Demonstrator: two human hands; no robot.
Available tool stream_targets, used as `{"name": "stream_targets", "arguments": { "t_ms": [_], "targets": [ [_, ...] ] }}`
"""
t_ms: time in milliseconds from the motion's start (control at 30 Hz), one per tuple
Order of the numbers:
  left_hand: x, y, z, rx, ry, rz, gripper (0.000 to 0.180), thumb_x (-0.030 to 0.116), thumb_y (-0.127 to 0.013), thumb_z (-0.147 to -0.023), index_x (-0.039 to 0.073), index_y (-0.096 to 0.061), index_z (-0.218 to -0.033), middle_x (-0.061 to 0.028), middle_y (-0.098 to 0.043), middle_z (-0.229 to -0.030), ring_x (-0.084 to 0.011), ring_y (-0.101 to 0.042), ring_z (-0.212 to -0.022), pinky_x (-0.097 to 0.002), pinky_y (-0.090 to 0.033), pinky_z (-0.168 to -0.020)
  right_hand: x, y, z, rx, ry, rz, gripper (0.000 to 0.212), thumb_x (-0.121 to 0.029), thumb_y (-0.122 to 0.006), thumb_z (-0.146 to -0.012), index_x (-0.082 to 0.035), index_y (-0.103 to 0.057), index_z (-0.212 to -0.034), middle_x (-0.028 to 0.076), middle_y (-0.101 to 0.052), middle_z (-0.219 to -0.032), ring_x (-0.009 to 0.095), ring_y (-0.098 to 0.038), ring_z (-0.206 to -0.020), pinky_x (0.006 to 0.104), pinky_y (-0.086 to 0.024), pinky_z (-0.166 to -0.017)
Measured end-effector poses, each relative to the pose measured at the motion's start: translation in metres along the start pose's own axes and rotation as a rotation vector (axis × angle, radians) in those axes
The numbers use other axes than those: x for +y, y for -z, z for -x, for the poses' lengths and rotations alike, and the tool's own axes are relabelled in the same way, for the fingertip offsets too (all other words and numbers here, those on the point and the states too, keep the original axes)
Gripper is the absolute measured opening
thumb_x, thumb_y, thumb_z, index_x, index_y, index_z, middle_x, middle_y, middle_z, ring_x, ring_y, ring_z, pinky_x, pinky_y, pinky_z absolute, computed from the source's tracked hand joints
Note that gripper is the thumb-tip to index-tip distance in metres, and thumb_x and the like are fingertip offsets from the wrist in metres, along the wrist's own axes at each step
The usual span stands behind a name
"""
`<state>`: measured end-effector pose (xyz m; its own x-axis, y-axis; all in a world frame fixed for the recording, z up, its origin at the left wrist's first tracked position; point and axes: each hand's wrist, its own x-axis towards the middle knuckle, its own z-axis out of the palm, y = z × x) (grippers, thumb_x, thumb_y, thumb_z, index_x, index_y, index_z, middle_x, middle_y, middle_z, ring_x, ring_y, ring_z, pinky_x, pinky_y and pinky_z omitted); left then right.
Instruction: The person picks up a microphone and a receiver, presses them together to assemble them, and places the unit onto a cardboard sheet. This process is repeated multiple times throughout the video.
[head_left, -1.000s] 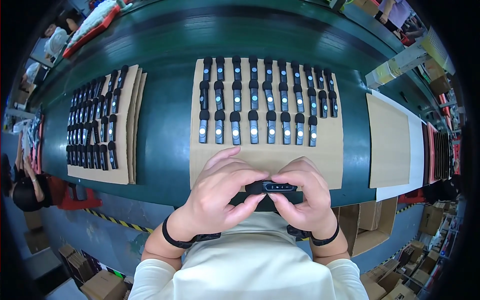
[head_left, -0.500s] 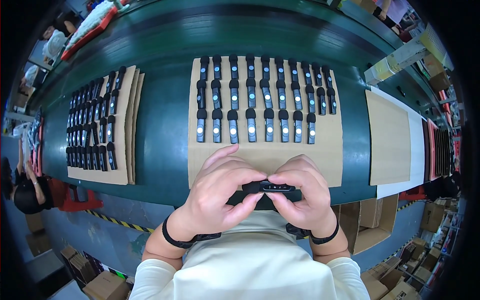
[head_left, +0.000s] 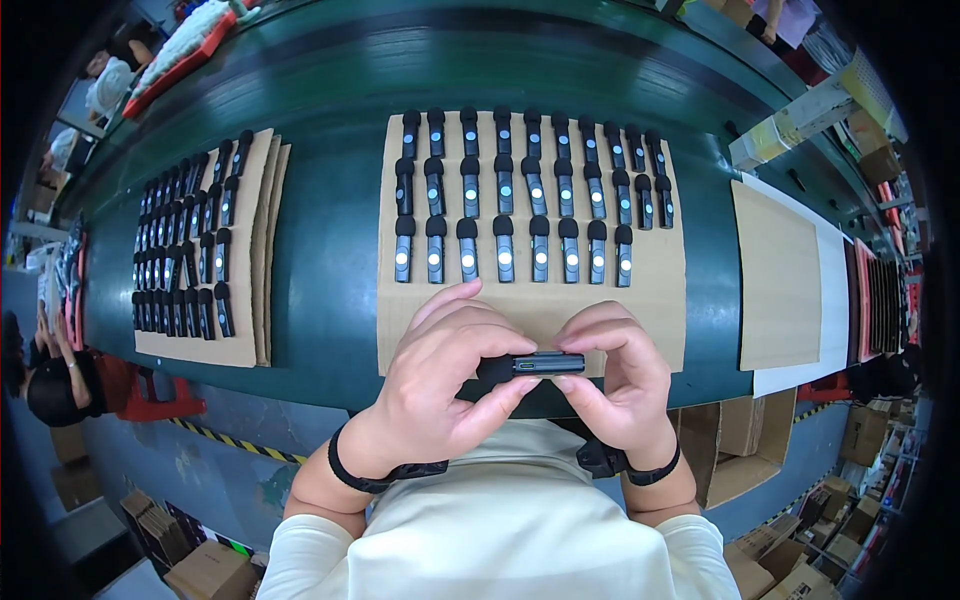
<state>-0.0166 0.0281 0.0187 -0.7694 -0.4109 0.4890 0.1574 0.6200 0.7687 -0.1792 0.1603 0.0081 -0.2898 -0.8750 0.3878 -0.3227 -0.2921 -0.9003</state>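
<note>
Fingers of my left hand (head_left: 425, 378) are clamped on a small black microphone (head_left: 550, 364), index finger on its far side and thumb on the near side, just by its foam head (head_left: 494, 371). My right hand (head_left: 632, 385) has its index finger and thumb on either side of the body's other end; I cannot tell whether they press on it. Its long axis runs crosswise between my two hands, nearly level, with the foam pointing left, into my left hand, and the bare end toward my right. A small slot (head_left: 526, 366) faces up beside my left fingertips. Beyond my fingers, three rows of similar microphones (head_left: 505, 250) lie on a cardboard sheet (head_left: 560, 298), foam ends pointing away from me. Well left of my fingers, more microphones (head_left: 222, 257) lie on stacked cardboard (head_left: 245, 300).
</note>
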Motion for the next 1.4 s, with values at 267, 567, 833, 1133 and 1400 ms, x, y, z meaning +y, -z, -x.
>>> {"name": "stream_targets", "arguments": {
  "t_ms": [267, 567, 833, 1133, 1400],
  "targets": [
    [-0.008, -0.008, 0.002, -0.056, 0.006, -0.023, 0.026, 0.008, -0.073, -0.074, 0.004, -0.062, -0.097, -0.0116, -0.068, -0.097, -0.0277, -0.065, -0.093, -0.0528, -0.039, -0.103, -0.009, -0.001, -0.008, -0.007, 0.16, 0.144, 0.029, 0.0, -0.073, -0.074, -0.001, -0.062, -0.1, 0.013, -0.064, -0.097, 0.026, -0.061, -0.085, 0.0355, -0.049, -0.076],
    [-0.01, -0.007, 0.001, -0.05, 0.024, -0.072, 0.03, 0.006, -0.075, -0.072, 0.003, -0.064, -0.099, -0.0118, -0.066, -0.102, -0.03, -0.063, -0.097, -0.051, -0.041, -0.101, -0.004, 0.008, -0.011, -0.07, 0.199, 0.261, 0.026, 0.0, -0.072, -0.076, 0.0, -0.063, -0.1, 0.014, -0.066, -0.094, 0.028, -0.063, -0.082, 0.036, -0.05, -0.073],
    [-0.03, 0.026, 0.024, 0.118, 0.197, -0.144, 0.031, 0.003, -0.07, -0.076, 0.002, -0.062, -0.107, -0.016, -0.063, -0.113, -0.0326, -0.059, -0.106, -0.0457, -0.041, -0.101, 0.013, 0.068, -0.01, 0.017, 0.096, 0.646, 0.027, 0.007, -0.069, -0.075, 0.001, -0.063, -0.1, 0.016, -0.066, -0.098, 0.031, -0.065, -0.088, 0.0346, -0.052, -0.077],
    [-0.058, 0.035, 0.038, 0.315, 0.434, -0.05, 0.053, 0.016, -0.062, -0.089, 0.002, -0.043, -0.136, -0.0188, -0.035, -0.15, -0.0319, -0.034, -0.139, -0.0449, -0.027, -0.114, 0.031, 0.106, 0.001, -0.159, 0.077, 0.987, 0.028, 0.004, -0.071, -0.072, -0.002, -0.062, -0.098, 0.012, -0.064, -0.109, 0.032, -0.063, -0.095, 0.0383, -0.051, -0.08],
    [-0.066, 0.037, 0.039, 0.29, 0.551, 0.118, 0.063, 0.026, -0.059, -0.094, 0.002, -0.031, -0.145, -0.0188, -0.027, -0.155, -0.0335, -0.028, -0.143, -0.0487, -0.024, -0.115, 0.04, 0.11, -0.007, -0.241, 0.024, 0.999, 0.028, -0.001, -0.073, -0.072, -0.005, -0.062, -0.097, 0.012, -0.063, -0.115, 0.031, -0.061, -0.1, 0.0393, -0.049, -0.084]
  ]
}}
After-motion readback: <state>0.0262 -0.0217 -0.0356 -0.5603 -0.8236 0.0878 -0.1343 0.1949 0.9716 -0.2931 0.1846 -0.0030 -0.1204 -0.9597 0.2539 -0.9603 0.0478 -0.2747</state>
